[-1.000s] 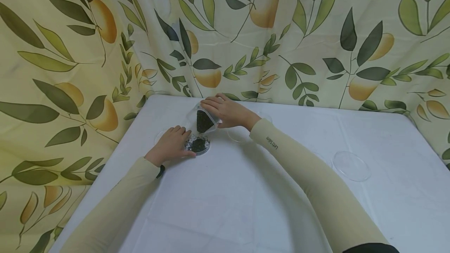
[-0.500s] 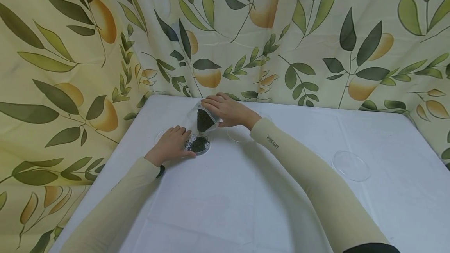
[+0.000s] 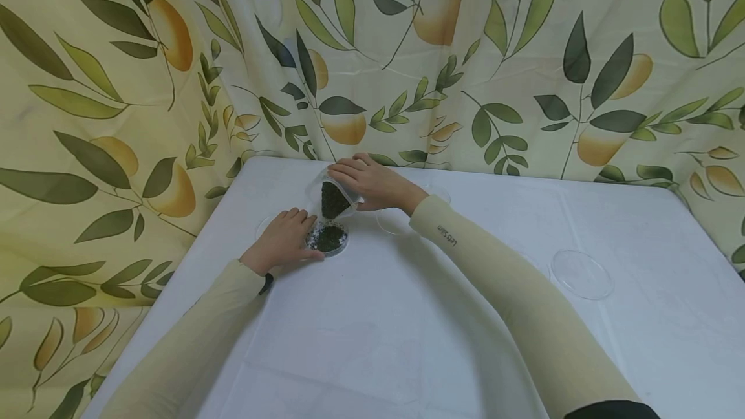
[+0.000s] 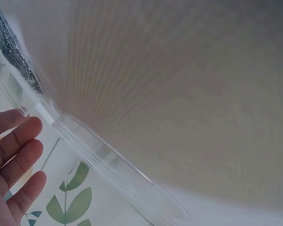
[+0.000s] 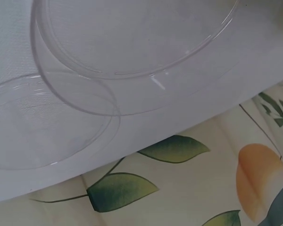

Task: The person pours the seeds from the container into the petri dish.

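Note:
My left hand [image 3: 285, 238] steadies a small clear petri dish [image 3: 343, 247] from its left side, thumb at the near rim and fingers at the far rim. White and dark bits cover its bottom, with a dark heap of grains [image 3: 329, 238] in the middle. Just above it, my right hand [image 3: 375, 181] grips a clear plastic container [image 3: 351, 196] tilted toward the dish, loaded with the same dark grains. In the left wrist view, the left fingers [image 4: 21, 162] lie spread near clear rims, while the thumb is hidden. The right hand is outside the right wrist view.
Clear round dishes or lids lie on the white table [image 3: 361, 341]: one at right [image 3: 582, 275], another [image 3: 396, 224] under the right wrist. Two clear rounds overlap in the right wrist view, a larger one [image 5: 118, 75] and a smaller one [image 5: 52, 162]. A patterned curtain [image 3: 372, 83] stands behind.
My right hand and the tilted container have shifted slightly left over the dish. The left hand and dish have stayed in place.

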`<state>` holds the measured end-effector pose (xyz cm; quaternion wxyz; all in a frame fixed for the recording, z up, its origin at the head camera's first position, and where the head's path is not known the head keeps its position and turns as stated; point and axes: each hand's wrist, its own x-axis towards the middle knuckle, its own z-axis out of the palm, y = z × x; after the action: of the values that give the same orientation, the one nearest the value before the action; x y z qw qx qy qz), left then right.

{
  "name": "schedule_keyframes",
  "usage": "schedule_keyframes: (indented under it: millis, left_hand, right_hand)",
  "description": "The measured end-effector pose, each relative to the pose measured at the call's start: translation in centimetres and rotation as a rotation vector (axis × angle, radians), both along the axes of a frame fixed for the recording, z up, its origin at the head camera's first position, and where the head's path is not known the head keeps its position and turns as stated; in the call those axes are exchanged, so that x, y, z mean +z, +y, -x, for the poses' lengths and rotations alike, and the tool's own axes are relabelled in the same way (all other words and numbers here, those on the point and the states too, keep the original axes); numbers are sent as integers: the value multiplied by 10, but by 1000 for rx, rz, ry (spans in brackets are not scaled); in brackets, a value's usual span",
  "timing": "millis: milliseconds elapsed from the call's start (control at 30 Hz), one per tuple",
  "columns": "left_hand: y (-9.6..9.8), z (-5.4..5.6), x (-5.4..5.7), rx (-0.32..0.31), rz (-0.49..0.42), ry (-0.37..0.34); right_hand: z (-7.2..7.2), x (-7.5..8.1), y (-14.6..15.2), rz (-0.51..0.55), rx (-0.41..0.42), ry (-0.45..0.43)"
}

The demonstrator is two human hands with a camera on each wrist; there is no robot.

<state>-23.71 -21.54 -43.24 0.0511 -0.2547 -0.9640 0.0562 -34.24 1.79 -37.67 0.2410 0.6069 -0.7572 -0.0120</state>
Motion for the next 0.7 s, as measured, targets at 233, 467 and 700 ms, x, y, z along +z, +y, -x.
schedule_keyframes:
  millis: [233, 467, 700]
  left_hand:
    - [0, 1, -1, 0, 4, -1]
    - [-1, 1, -2, -7, 14, 16]
    - [-1, 2, -2, 9, 19, -9]
  right_hand:
    - [0, -1, -2, -14, -4, 11]
    - [0, -2, -2, -26, -4, 44]
    - [-2, -1, -4, -26, -4, 65]
